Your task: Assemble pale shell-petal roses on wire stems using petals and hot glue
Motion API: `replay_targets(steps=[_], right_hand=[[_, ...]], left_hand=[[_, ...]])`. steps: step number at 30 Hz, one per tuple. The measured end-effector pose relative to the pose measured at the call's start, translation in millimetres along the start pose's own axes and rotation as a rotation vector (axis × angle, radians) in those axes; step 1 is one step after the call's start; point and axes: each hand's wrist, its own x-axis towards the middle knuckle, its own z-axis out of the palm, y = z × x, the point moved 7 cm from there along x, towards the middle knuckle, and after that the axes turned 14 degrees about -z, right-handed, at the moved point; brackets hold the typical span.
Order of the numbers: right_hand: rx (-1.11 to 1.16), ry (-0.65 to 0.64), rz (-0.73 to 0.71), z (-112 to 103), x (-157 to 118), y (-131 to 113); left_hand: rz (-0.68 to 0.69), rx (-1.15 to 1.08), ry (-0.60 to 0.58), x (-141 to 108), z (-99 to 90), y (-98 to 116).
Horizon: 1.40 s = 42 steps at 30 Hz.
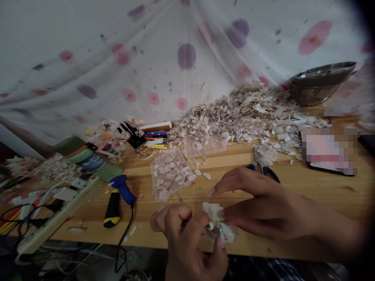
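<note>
By the front edge of the table (pixel 140 183): one left hand (pixel 187 234), one right hand (pixel 272 207), one petal cluster (pixel 212 210). Toward the left edge: one power strip (pixel 63 214), one green bottle (pixel 114 170), one corded blue tool (pixel 124 188), one black-and-yellow handle (pixel 112 207). Mid-table: two clear trays (pixel 216 144), one pair of scissors (pixel 259 158). Toward the right edge: one phone (pixel 328 152). Along the back edge: one heap (pixel 243 113).

A small flower-like thing (pixel 211 210) sits between two hands. It looks thin and crinkly, like soft paper. Its petals are creamy white, and the middle is a bit yellow-green. One wide petal stands up at the top, and more see-through ones spread out low on the right. The left hand (pixel 190 240) pinches it, and the right hand's (pixel 260 210) fingertips touch its side.
</note>
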Motion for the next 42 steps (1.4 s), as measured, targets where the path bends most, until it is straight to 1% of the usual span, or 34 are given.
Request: replay_targets(steps=[3,8,11,13,16,21,26,30,34,40,42], right_hand=[[-0.017,-0.001,-0.016,-1.8,-0.2,-1.5],[-0.042,0.009,-0.054,-8.3,-0.7,-5.2],[-0.054,0.01,-0.046,-11.3,-1.8,-5.5],[-0.049,0.014,-0.039,-12.5,-1.9,-6.1],[-0.051,0.001,-0.032,-11.7,-0.6,-7.7],[-0.106,-0.058,-0.104,-6.1,2.0,-12.6],[-0.145,-0.054,-0.099,-7.2,1.0,-12.9],[-0.157,-0.058,-0.111,-7.0,-0.7,-14.4],[-0.161,-0.058,-0.114,-5.4,-0.7,-13.6],[-0.126,-0.015,-0.129,-7.5,3.9,-18.7],[-0.131,-0.028,-0.142,-6.2,4.2,-20.8]], left_hand=[[0.025,-0.009,-0.01,0.3,-0.2,-0.5],[-0.008,-0.008,0.008,1.4,-1.4,-4.2],[0.034,0.005,0.021,0.7,-1.7,-3.8],[0.029,0.001,0.041,0.8,-3.2,-6.0],[0.011,-0.006,0.04,1.4,-3.8,-8.1],[-0.014,-0.032,0.038,1.6,-5.5,-6.1],[-0.084,-0.067,0.051,0.2,-6.5,-7.1],[-0.103,-0.133,0.053,0.6,-6.3,-6.1],[-0.227,-0.186,0.007,3.4,-3.4,-9.7],[-0.276,-0.183,-0.048,2.7,-1.0,-13.6],[-0.266,-0.161,-0.068,1.9,-0.4,-14.8]])
